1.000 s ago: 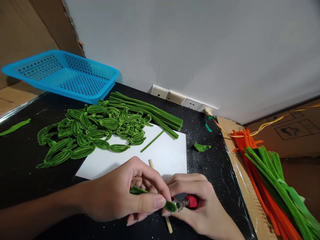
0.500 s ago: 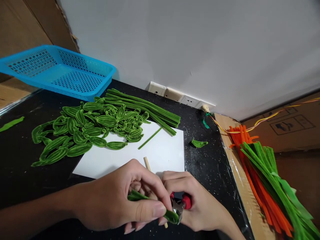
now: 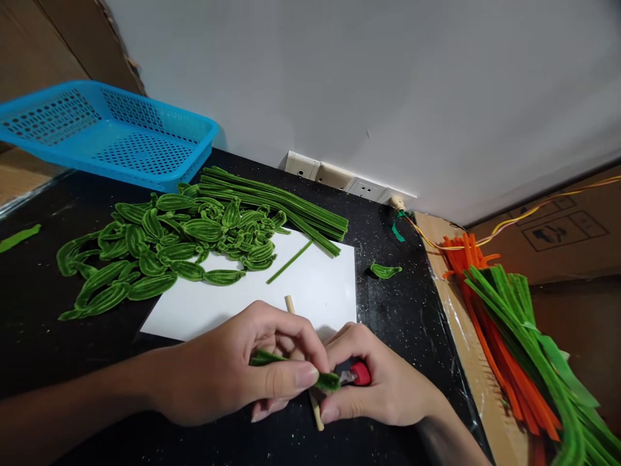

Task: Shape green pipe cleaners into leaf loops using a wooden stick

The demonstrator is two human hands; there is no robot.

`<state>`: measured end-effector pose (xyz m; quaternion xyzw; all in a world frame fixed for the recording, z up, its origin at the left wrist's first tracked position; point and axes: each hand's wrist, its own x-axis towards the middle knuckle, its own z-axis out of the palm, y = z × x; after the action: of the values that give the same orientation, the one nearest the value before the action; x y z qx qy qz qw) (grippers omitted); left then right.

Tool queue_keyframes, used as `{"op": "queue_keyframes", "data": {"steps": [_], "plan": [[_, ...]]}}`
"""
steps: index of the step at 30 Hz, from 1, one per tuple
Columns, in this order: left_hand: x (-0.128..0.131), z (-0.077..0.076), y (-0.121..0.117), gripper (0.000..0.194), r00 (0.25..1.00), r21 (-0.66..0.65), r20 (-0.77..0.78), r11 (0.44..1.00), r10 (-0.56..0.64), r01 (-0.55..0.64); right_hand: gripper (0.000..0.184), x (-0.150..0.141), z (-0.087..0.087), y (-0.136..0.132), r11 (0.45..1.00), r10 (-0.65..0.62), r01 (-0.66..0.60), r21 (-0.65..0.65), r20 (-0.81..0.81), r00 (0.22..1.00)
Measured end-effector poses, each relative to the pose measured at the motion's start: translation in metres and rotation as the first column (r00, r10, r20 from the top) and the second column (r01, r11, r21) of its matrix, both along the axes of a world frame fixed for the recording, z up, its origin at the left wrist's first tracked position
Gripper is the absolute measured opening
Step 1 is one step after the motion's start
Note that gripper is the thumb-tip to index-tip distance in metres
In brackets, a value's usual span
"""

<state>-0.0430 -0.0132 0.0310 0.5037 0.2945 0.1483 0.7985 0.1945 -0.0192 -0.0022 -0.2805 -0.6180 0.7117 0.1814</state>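
Observation:
Pinched between the thumb and fingers of my left hand (image 3: 233, 366) is a green chenille-stem piece (image 3: 328, 382), its fuzzy end sticking out to the right. My right hand (image 3: 388, 375) is closed around small red-handled pliers (image 3: 359, 373); their metal jaws are at that end, partly hidden by my fingers. Whether the jaws grip the piece, I cannot tell. A thin wooden stick (image 3: 290, 304) runs beneath my hands, its middle hidden. Beyond them lies a white sheet (image 3: 310, 294) with one short green stem (image 3: 290, 262) on it.
Leaf-shaped green chenille pieces (image 3: 204, 230) are heaped at left, partly on the sheet. Behind lies a bundle of green stems (image 3: 281, 200) and a blue basket (image 3: 140, 171). One leaf (image 3: 385, 270) lies right; orange stems (image 3: 514, 382) and green stems (image 3: 528, 336) lie on cardboard.
My right hand and the pliers have shifted up and turned, so less of the jaws shows. The green piece's end has risen slightly. The lower end of the wooden stick shows more.

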Motion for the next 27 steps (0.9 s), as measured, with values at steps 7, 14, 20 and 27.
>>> {"op": "queue_keyframes", "data": {"steps": [7, 14, 20, 27], "plan": [[0.001, -0.012, 0.002, 0.021, 0.995, -0.044, 0.058, 0.996, 0.079, -0.077, 0.029, 0.004, 0.002, 0.0, 0.996, -0.015, 0.014, -0.091, -0.014, 1.0], [0.0, -0.015, 0.003, 0.021, 0.992, -0.042, 0.075, 0.994, 0.105, -0.103, 0.037, 0.0, 0.002, 0.0, 0.997, -0.028, 0.026, -0.067, -0.038, 0.999], [-0.001, -0.015, 0.002, 0.02, 0.987, -0.068, 0.103, 0.991, 0.122, -0.116, 0.052, -0.004, 0.005, -0.002, 0.993, -0.12, 0.12, 0.017, -0.024, 0.993], [-0.003, -0.015, 0.002, 0.018, 0.987, -0.08, 0.119, 0.992, 0.108, -0.099, 0.047, -0.005, 0.008, -0.006, 0.981, -0.175, 0.175, 0.086, -0.004, 0.984]]}}
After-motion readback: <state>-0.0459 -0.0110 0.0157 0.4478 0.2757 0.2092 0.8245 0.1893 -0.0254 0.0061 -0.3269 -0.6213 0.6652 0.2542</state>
